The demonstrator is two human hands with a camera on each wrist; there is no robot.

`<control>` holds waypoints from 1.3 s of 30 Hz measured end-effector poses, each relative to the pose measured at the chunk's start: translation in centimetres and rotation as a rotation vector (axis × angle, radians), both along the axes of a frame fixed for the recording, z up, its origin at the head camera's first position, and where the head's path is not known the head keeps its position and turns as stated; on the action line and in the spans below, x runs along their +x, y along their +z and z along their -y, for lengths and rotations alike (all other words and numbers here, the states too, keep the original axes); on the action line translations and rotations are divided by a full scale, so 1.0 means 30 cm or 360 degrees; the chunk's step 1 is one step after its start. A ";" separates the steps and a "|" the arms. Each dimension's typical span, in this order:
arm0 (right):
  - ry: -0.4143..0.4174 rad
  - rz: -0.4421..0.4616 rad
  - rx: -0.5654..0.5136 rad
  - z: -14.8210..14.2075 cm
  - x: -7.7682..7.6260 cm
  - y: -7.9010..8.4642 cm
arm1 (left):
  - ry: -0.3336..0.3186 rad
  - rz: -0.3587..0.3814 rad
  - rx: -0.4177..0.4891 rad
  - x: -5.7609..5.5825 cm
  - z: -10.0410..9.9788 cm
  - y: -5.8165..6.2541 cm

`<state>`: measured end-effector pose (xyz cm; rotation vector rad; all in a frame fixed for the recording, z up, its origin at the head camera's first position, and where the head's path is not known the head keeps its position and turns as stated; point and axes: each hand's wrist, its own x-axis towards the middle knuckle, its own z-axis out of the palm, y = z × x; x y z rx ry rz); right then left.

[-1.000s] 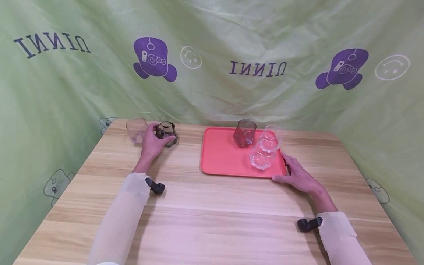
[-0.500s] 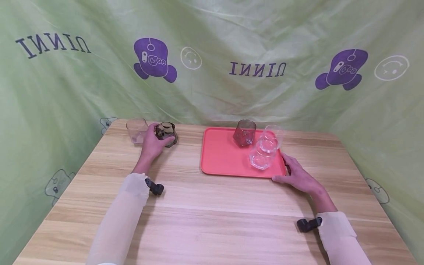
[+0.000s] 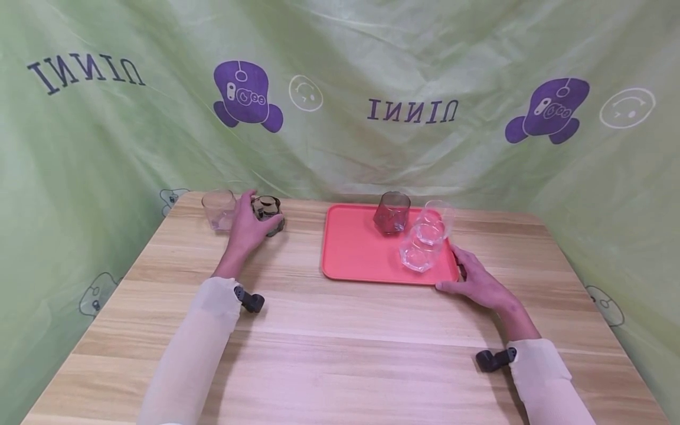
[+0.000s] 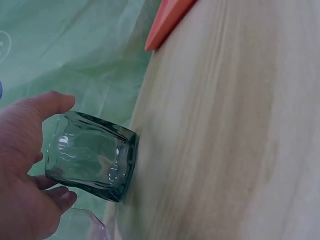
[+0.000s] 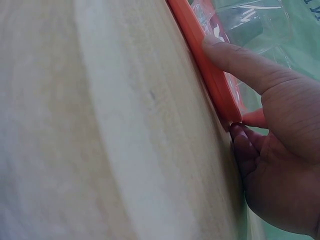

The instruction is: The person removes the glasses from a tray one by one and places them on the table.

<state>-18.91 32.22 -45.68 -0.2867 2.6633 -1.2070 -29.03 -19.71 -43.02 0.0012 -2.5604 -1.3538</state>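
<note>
At the back left of the table, a smoky grey glass tumbler [image 3: 269,206] stands between the spread thumb and fingers of my left hand [image 3: 246,227]. In the left wrist view a gap shows between the thumb and the tumbler [image 4: 92,152], and the other fingers lie along its far side. A pale pinkish tumbler [image 3: 218,208] is just left of that hand. My right hand [image 3: 477,284] grips the near right corner of a red tray [image 3: 356,251], thumb at the front rim and fingers curled at the side. The right wrist view shows the thumb over the tray's rim [image 5: 212,75].
On the tray stand a dark smoky tumbler [image 3: 392,212] near the back and two clear tumblers [image 3: 417,257] close together at the right. A green printed curtain [image 3: 340,147] hangs right behind the wooden table [image 3: 340,354].
The thumb and fingers of my left hand have spread apart around the grey tumbler, which stays in place. My right hand and the tray have not visibly moved.
</note>
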 end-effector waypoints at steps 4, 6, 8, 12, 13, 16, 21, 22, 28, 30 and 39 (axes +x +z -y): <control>-0.0003 0.0013 0.0002 0.003 0.001 -0.003 | 0.0009 -0.0032 -0.0031 0.005 -0.013 0.022; -0.0004 0.0016 0.0002 0.004 0.002 -0.004 | 0.0017 -0.0053 -0.0068 0.006 -0.023 0.034; -0.0004 0.0014 0.0001 0.003 0.001 -0.005 | 0.0028 -0.0074 -0.0100 0.007 -0.035 0.047; -0.0001 0.0007 0.0001 0.002 -0.001 -0.007 | -0.0002 -0.0116 -0.0194 0.007 -0.067 0.069; -0.0001 0.0008 0.0002 0.002 -0.001 -0.008 | -0.0023 -0.0127 -0.0220 0.006 -0.076 0.073; -0.0007 0.0020 0.0005 0.005 -0.002 -0.007 | -0.0107 -0.0161 -0.0285 0.005 -0.107 0.083; -0.0021 0.0034 0.0016 0.008 -0.001 -0.005 | -0.0233 -0.0201 -0.0243 0.002 -0.167 0.090; -0.0023 0.0036 0.0017 0.008 0.000 -0.004 | -0.0259 -0.0196 -0.0234 -0.001 -0.180 0.088; -0.0017 0.0030 0.0006 0.009 -0.003 0.002 | -0.0412 -0.0136 -0.0238 -0.007 -0.273 0.070; -0.0014 0.0026 0.0009 0.008 -0.003 0.003 | -0.0458 -0.0114 -0.0270 -0.007 -0.306 0.061; -0.0018 0.0018 0.0039 0.001 -0.003 0.003 | -0.0630 -0.0054 -0.0283 -0.022 -0.454 0.019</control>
